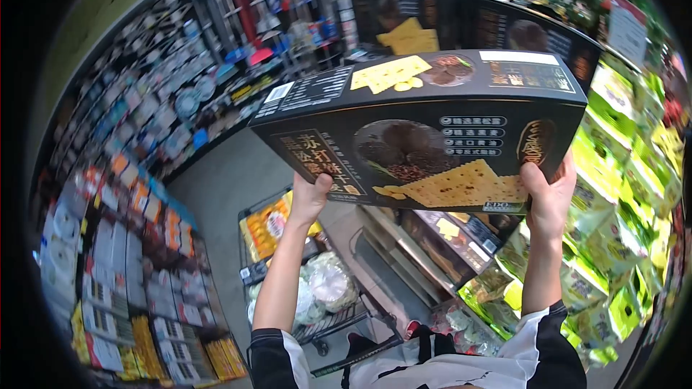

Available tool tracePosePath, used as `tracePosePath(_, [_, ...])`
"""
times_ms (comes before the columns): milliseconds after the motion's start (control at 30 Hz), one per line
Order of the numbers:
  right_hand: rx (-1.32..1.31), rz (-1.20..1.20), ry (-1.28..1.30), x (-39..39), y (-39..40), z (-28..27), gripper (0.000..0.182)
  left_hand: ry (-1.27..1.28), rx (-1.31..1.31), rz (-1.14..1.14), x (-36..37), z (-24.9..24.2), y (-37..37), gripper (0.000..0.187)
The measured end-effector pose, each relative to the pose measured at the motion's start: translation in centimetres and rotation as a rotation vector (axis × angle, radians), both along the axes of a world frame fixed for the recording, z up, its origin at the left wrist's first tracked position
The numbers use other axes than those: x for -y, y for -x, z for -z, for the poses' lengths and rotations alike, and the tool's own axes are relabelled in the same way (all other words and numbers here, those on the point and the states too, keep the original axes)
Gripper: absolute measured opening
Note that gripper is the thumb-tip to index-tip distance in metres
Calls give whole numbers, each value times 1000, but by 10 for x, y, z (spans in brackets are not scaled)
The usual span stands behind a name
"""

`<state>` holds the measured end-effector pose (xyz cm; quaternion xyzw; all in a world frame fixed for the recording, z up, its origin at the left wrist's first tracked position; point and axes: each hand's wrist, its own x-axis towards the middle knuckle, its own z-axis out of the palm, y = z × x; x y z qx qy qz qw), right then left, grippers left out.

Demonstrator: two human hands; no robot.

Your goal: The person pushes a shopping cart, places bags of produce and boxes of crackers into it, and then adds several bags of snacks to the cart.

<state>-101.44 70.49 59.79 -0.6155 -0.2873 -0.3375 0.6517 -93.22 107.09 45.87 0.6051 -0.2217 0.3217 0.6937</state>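
Observation:
A large black cracker box (432,140) is held up in front of me, its wide printed face toward the camera and slightly tilted. My left hand (312,194) grips its lower left corner, thumb on the front face. At the lower right, my right hand (551,191) grips the box with the thumb on the front and the other fingers mostly hidden behind it. Below the box stands a shopping cart (346,317) holding a yellow package (265,229) and clear bags of pale green produce (330,279).
More black boxes (461,239) are displayed behind and below the held box. Green snack bags (613,245) fill the right side. Packed shelves (130,274) stand at the left, with hanging household goods (267,11) at the upper left. Grey floor (209,187) shows beside the cart.

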Motion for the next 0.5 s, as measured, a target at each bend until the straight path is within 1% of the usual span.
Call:
tracePosePath(67, [-32, -37, 19, -25, -10, 9, 75, 13, -68, -58, -24, 6, 20, 79])
tracePosePath(133, [-47, -63, 53, -54, -20, 15, 68, 22, -110, -109, -51, 18, 35, 78])
tracePosePath(167, [-88, -74, 55, -69, -27, 21, 66, 9, -108, -120, -68, 28, 39, 77])
tracePosePath(200, [-133, -83, 61, -84, -33, 29, 64, 5, -94, -145, -85, 37, 44, 71])
tracePosePath(267, [-224, -92, 73, -120, -46, 45, 53, 84, -177, -105, -113, 54, 62, 65])
tracePosePath(300, [-290, -102, 95, -135, -52, 57, 50, 48, -191, -68, -134, 64, 68, 62])
tracePosePath(333, [-341, -114, 113, -153, -62, 71, 47, 64, -262, -76, -150, 77, 73, 65])
tracePosePath(400, [-425, -106, 150, -188, -76, 107, 45, 112, -322, -199, -169, 110, 85, 65])
tracePosePath(433, [-508, -113, 163, -207, -81, 129, 46, 112, -357, -231, -180, 124, 91, 68])
tracePosePath(467, [-633, -119, 192, -217, -89, 155, 47, 161, -512, -224, -190, 141, 99, 78])
tracePosePath(500, [-721, -118, 257, -228, -93, 178, 47, 158, -630, -282, -196, 163, 107, 82])
